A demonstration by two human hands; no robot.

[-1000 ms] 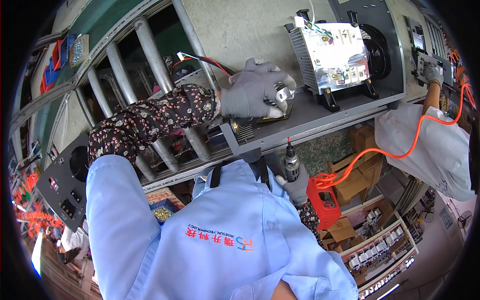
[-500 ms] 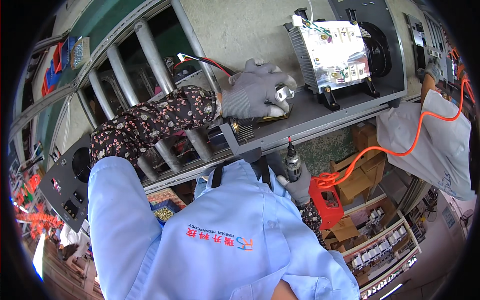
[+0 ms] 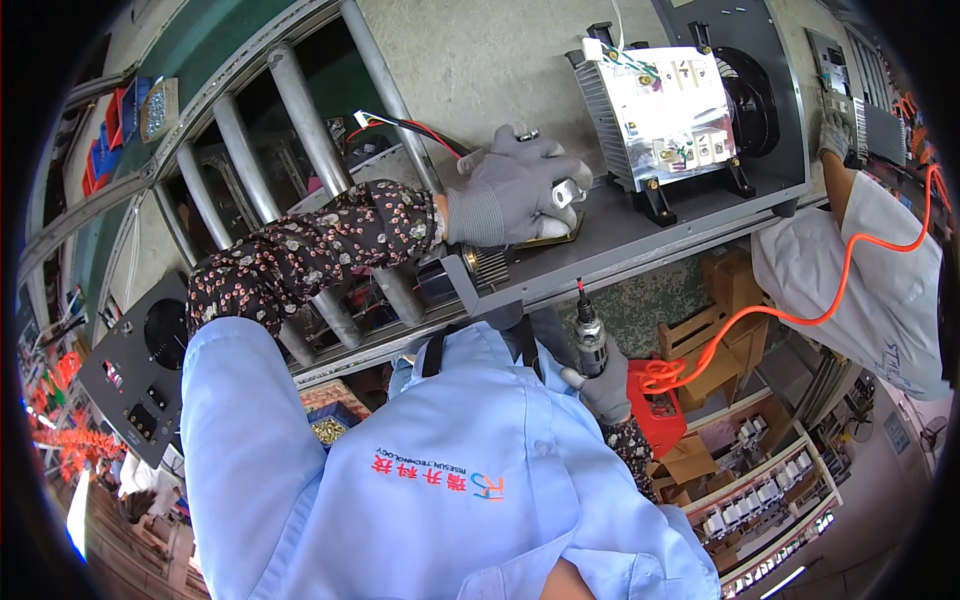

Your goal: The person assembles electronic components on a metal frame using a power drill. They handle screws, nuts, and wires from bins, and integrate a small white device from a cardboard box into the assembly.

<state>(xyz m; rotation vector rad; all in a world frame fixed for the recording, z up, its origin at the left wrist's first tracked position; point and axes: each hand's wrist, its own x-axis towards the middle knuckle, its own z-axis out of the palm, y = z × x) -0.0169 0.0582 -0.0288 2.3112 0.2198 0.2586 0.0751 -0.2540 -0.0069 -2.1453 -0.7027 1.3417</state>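
My left hand (image 3: 515, 190), in a grey glove, is over the near left end of a grey metal chassis (image 3: 640, 245). Its fingers curl around a small shiny metal part (image 3: 565, 193); a second bit of metal (image 3: 527, 135) shows by the far fingers. Under the hand lies a flat part with a yellowish edge (image 3: 555, 238), mostly hidden. My right hand (image 3: 605, 390), also gloved, grips a power screwdriver (image 3: 590, 340) below the chassis's near edge, its red-tipped bit pointing up toward that edge. A finned heatsink block (image 3: 660, 115) with a bright top stands on black supports inside the chassis.
A black fan (image 3: 750, 100) sits at the chassis's right end. Metal rollers (image 3: 305, 115) run along the left. An orange hose (image 3: 830, 285) loops to the right from beside a red plastic object (image 3: 655, 410). At the right, a co-worker's gloved hand (image 3: 835, 137) touches another unit.
My left hand has shifted slightly, and the metal bit by its far fingers now shows. The screwdriver and right hand have moved a little right and down. The co-worker's hand has moved left.
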